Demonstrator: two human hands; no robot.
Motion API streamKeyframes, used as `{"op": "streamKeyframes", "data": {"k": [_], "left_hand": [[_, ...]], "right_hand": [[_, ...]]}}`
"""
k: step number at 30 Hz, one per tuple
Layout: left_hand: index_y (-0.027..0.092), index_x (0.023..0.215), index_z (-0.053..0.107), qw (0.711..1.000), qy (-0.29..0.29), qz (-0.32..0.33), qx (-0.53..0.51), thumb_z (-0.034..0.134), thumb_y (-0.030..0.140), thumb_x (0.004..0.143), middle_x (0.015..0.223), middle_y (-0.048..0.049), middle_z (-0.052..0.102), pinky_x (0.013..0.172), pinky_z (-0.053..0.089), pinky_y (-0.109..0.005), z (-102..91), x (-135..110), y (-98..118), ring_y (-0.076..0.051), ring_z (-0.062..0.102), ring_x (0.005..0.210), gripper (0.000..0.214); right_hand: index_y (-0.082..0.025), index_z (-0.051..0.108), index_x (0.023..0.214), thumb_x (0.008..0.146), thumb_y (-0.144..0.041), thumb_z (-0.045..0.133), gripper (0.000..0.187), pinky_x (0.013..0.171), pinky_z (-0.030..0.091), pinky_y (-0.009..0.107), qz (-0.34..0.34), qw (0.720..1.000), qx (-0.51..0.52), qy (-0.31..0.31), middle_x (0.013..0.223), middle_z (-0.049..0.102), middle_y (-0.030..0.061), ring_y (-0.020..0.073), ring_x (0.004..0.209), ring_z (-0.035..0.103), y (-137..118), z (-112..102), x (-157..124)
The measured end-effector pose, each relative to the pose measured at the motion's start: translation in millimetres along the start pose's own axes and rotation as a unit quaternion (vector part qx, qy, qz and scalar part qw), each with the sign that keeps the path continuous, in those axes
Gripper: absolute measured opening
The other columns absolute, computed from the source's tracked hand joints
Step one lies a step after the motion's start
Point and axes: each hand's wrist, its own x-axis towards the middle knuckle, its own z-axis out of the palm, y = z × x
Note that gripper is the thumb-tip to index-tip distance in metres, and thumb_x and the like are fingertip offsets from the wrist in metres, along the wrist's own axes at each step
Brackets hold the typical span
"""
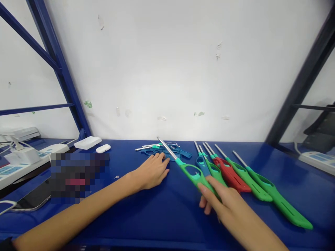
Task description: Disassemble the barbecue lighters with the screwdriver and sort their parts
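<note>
My right hand [220, 202] is wrapped round the handle of a green gas lighter [195, 174], its metal tube slanting up and to the left. Palm down over the table, my left hand [153, 170] has its fingers apart at the near edge of some blue lighter parts [180, 152]; whether the fingertips touch them I cannot tell. Among those parts lie thin metal tubes [143, 149]. Right of the held lighter is a row of others: a blue one [204, 166], a red one [231, 176] and several green ones, including the rightmost green lighter [285, 200].
The blue tabletop [167, 216] meets a white wall [167, 69]. At left are a phone [34, 197], a white earbud case [103, 149], a white box [87, 142] and a power strip [52, 151]. Another power strip [318, 162] lies at far right. Blue frame posts [61, 76] stand both sides.
</note>
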Motion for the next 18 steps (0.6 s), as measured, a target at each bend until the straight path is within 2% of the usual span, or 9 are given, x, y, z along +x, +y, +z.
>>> {"op": "streamKeyframes", "data": {"k": [2,4,6,10,13,15,18], "left_hand": [[0.016,0.13,0.065,1.0,0.017,0.003,-0.011,0.066,0.032,0.104,0.129,-0.0112,0.067,0.096,0.059,-0.05,-7.2,-12,5,-0.028,0.068,0.114,0.031],[0.015,0.119,0.07,0.999,0.038,0.005,-0.03,0.059,0.027,0.106,0.122,-0.0122,0.068,0.096,0.059,-0.052,-16.5,-28,12,-0.029,0.068,0.109,0.021],[0.018,0.117,0.071,0.996,0.073,-0.003,-0.05,0.05,0.023,0.107,0.12,-0.0119,0.067,0.095,0.058,-0.051,-25.9,-44,18,-0.028,0.066,0.107,0.023],[0.02,0.132,0.063,0.98,0.184,-0.022,-0.079,0.043,0.017,0.109,0.138,-0.0138,0.058,0.107,0.051,-0.051,-38.7,-69,27,-0.029,0.055,0.129,0.031],[0.019,0.146,0.054,0.97,0.234,0.037,-0.053,0.049,0.016,0.108,0.147,-0.0151,0.054,0.115,0.045,-0.053,-43.0,-78,33,-0.032,0.045,0.142,0.038],[0.015,0.148,0.05,0.97,0.225,0.093,-0.01,0.048,0.019,0.111,0.136,-0.0152,0.062,0.111,0.048,-0.053,-45.2,-83,37,-0.031,0.054,0.133,0.038],[0.011,0.134,0.059,0.967,0.212,0.138,0.024,0.043,0.027,0.114,0.1,-0.0082,0.071,0.088,0.057,-0.044,-51.7,-90,47,-0.025,0.068,0.093,0.03]], "right_hand": [[-0.028,0.057,0.092,0.107,-0.06,0.035,0.041,0.075,0.053,0.035,-0.008,0.999,-0.024,0.037,0.083,0.076,0.0036,0.0258,0.082,0.076,5,4,1],[-0.028,0.056,0.095,0.106,-0.056,0.039,0.034,0.076,0.05,0.038,-0.012,0.996,-0.05,0.067,0.085,0.075,0.0059,0.0303,0.084,0.076,9,2,6],[-0.028,0.056,0.097,0.105,-0.054,0.041,0.032,0.074,0.046,0.039,-0.019,0.994,-0.07,0.078,0.084,0.074,0.0061,0.0323,0.083,0.074,10,-2,13],[-0.028,0.061,0.097,0.106,-0.055,0.042,0.034,0.072,0.045,0.037,-0.046,0.995,-0.075,0.052,0.086,0.073,0.004,0.0284,0.079,0.071,-1,-10,14],[-0.029,0.064,0.092,0.105,-0.06,0.042,0.041,0.073,0.05,0.033,-0.064,0.996,-0.055,0.013,0.082,0.073,0.001,0.0234,0.077,0.071,-16,-10,1],[-0.029,0.066,0.085,0.102,-0.068,0.043,0.049,0.07,0.053,0.03,-0.057,0.998,-0.028,-0.011,0.075,0.072,-0.0004,0.0208,0.072,0.07,-23,-8,-12],[-0.029,0.071,0.078,0.093,-0.081,0.046,0.059,0.067,0.056,0.027,-0.038,0.999,0.007,-0.035,0.072,0.075,-0.0002,0.0196,0.068,0.071,-26,-4,-30]]}}
